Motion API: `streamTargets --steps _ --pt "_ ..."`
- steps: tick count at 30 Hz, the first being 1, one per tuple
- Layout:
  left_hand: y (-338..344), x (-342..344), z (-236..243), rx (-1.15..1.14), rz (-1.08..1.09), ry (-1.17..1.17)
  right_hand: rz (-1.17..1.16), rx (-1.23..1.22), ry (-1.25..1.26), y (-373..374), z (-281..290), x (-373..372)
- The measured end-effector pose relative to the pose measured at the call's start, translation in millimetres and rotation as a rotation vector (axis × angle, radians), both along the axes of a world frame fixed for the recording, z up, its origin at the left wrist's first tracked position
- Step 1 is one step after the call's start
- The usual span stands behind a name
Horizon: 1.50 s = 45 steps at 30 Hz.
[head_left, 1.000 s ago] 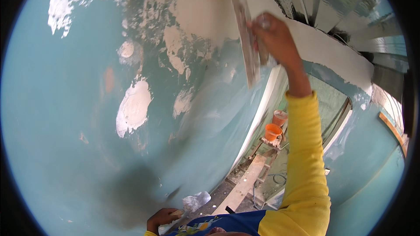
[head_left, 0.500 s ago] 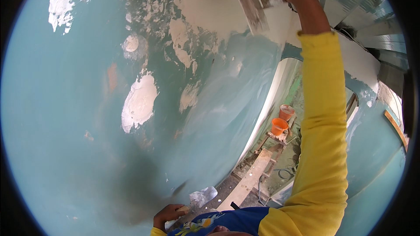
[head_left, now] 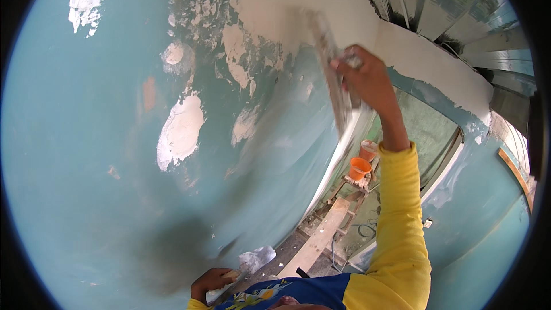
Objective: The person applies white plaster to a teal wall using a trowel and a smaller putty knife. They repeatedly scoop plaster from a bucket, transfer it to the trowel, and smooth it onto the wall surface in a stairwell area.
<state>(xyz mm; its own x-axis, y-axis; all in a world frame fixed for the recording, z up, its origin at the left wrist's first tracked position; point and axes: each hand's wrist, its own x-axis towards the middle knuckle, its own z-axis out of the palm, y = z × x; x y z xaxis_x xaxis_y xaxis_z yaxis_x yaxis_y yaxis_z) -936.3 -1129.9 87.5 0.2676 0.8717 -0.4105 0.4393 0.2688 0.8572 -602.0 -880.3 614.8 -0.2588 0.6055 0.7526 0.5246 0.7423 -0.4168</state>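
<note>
My right hand (head_left: 370,80) is raised before the wall, fingers wrapped round the handle of a long plastering trowel (head_left: 328,63). The trowel is smeared with plaster and blurred by motion, its long blade close to the wall's edge by the doorway; I cannot tell whether it touches. Low down, my left hand (head_left: 211,280) grips a putty knife (head_left: 256,259) whose blade carries whitish paste. The blue-green wall (head_left: 103,155) has a pale plastered band (head_left: 270,0) across its top. Below it are ragged streaks and a large white patch (head_left: 181,129).
Beyond the doorway, two orange buckets (head_left: 360,167) stand on a wooden trestle (head_left: 357,183). A long plank (head_left: 318,241) runs from there toward me. Ribbed metal sheeting (head_left: 453,6) hangs at the upper right. A wooden strip (head_left: 515,175) is on the right-hand wall.
My right hand and the trowel have come down from the picture's top edge to the level of the doorway's top. My left hand with the putty knife has barely shifted.
</note>
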Motion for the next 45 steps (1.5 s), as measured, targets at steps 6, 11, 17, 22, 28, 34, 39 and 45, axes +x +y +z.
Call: streamTargets --steps 6,11,17,22,28,34,39,45 --pt "0 6 2 -0.035 0.053 0.016 -0.046 0.657 -0.047 81 93 14" --pt "8 22 14 -0.057 0.123 -0.008 0.133 0.853 -0.057 122 142 0" --pt "25 33 19 -0.048 0.175 0.017 0.129 0.917 -0.154 168 180 -11" --pt "35 39 10 -0.092 0.201 0.022 0.004 0.675 -0.153 191 132 28" --pt "49 37 10 -0.138 0.147 -0.052 0.055 0.368 0.114 142 107 22" --pt "49 33 3 -0.095 0.078 0.002 0.121 0.235 0.037 43 181 -25" --pt "27 27 -8 -0.058 0.097 -0.039 -0.009 0.273 -0.065 20 167 -48" --pt "11 12 -17 -0.106 0.081 -0.025 -0.046 0.371 -0.182 31 118 -39"
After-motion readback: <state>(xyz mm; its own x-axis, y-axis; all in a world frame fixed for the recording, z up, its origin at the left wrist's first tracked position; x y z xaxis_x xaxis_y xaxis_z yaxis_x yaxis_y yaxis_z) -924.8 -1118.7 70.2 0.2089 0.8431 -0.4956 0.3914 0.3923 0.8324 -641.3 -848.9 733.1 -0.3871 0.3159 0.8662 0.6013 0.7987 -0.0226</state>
